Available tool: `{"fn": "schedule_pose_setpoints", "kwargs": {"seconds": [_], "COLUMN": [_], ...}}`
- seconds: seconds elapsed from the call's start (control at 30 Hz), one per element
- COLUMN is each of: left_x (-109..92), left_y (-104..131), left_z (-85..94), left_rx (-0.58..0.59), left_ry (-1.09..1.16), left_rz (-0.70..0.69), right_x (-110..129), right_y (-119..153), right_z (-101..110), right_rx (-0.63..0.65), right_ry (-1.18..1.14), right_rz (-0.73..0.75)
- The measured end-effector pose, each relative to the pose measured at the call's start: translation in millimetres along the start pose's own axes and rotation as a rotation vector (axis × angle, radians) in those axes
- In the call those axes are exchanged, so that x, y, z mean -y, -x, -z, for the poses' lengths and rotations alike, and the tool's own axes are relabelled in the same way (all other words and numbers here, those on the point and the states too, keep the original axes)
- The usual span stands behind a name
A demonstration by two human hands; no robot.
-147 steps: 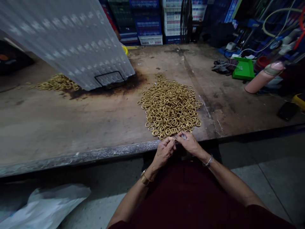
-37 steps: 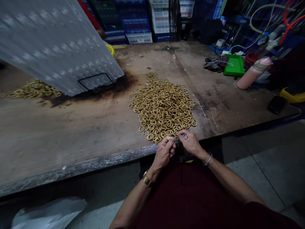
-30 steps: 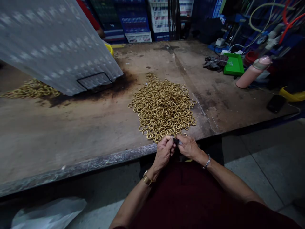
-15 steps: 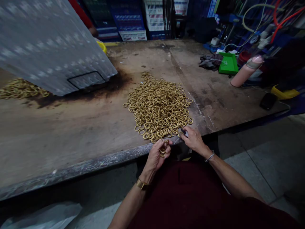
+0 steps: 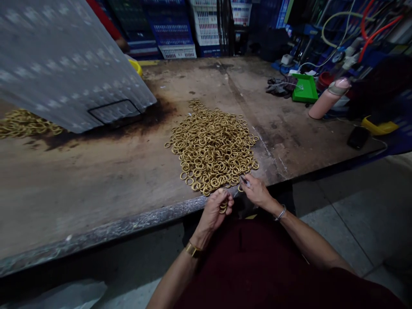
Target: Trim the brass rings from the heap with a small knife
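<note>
A heap of brass-coloured rings [image 5: 215,146] lies near the front edge of the worktable [image 5: 122,180]. My left hand [image 5: 219,205] is closed around a few brass rings [image 5: 223,207] just off that edge, thumb and fingertips together. At the heap's front right corner, my right hand [image 5: 256,190] grips a small tool with a dark, pointed tip [image 5: 244,180]; its exact kind is mostly hidden by the fingers. A loose ring [image 5: 240,188] sits right beside those fingers; whether they touch it I cannot tell.
A large grey ribbed panel [image 5: 74,64] stands on the left, with more rings [image 5: 25,123] beside it. Behind it shows another person's red sleeve [image 5: 104,19]. On the right are a green tray [image 5: 304,88], a pink bottle [image 5: 328,101] and a dark phone-like object [image 5: 358,137].
The fingers of my left hand have closed further over the rings, covering more of them. My right hand has stayed close to the same spot with the tool. The view has shifted slightly.
</note>
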State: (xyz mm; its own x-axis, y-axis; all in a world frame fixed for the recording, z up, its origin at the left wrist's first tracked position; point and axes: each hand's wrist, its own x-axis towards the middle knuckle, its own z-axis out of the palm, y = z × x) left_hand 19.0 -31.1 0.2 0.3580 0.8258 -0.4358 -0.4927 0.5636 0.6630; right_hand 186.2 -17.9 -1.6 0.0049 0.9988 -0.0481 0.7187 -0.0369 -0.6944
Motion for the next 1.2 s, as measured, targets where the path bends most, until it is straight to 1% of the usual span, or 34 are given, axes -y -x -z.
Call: {"fn": "schedule_pose_setpoints", "kwargs": {"seconds": [0.1,0.2,0.27,0.33,0.4,0.43,0.57,0.67,0.73,0.87,0.93,0.97,1.03,1.1,1.13,1.2], "left_x": [7,10,11,11,10,10,7,5,4,4,4,3,3,3,3,4], "left_y": [0,-1,-1,-2,-2,-2,0,0,0,1,3,3,5,5,5,4], "left_z": [-3.1,-2.8,-1.8,-1.1,-1.3,-1.7,-2.8,-1.1,0.8,3.0,2.3,1.5,-0.4,-2.5,-3.4,-4.3], "left_rx": [-0.065,-0.065,-0.042,-0.027,-0.034,-0.044,-0.066,-0.018,0.033,0.106,0.107,0.1,0.078,0.051,0.039,0.019], "left_ry": [-0.322,-0.55,-0.615,-0.64,-0.627,-0.604,-0.517,-0.511,-0.468,-0.288,-0.23,-0.213,-0.189,-0.182,-0.184,-0.198], "left_rz": [-0.218,-0.452,-0.546,-0.571,-0.531,-0.486,-0.257,-0.156,-0.113,-0.048,-0.026,-0.019,-0.017,-0.032,-0.043,-0.064], "right_x": [12,21,25,25,25,25,24,24,23,20,17,15,12,9,8,6], "right_y": [-1,1,2,4,5,6,7,7,7,5,4,3,3,5,6,11], "right_z": [-3,-7,-10,-12,-14,-15,-15,-14,-13,-16,-17,-17,-16,-14,-13,-12], "right_rx": [0.052,0.133,0.207,0.267,0.261,0.238,0.14,0.101,0.105,0.167,0.188,0.175,0.084,-0.006,-0.015,0.027], "right_ry": [-0.349,-0.641,-0.793,-0.894,-0.92,-0.897,-0.671,-0.558,-0.531,-0.604,-0.642,-0.628,-0.517,-0.337,-0.247,-0.093], "right_rz": [-0.089,-0.233,-0.343,-0.409,-0.411,-0.388,-0.237,-0.181,-0.17,-0.195,-0.211,-0.208,-0.167,-0.077,-0.02,0.11]}}
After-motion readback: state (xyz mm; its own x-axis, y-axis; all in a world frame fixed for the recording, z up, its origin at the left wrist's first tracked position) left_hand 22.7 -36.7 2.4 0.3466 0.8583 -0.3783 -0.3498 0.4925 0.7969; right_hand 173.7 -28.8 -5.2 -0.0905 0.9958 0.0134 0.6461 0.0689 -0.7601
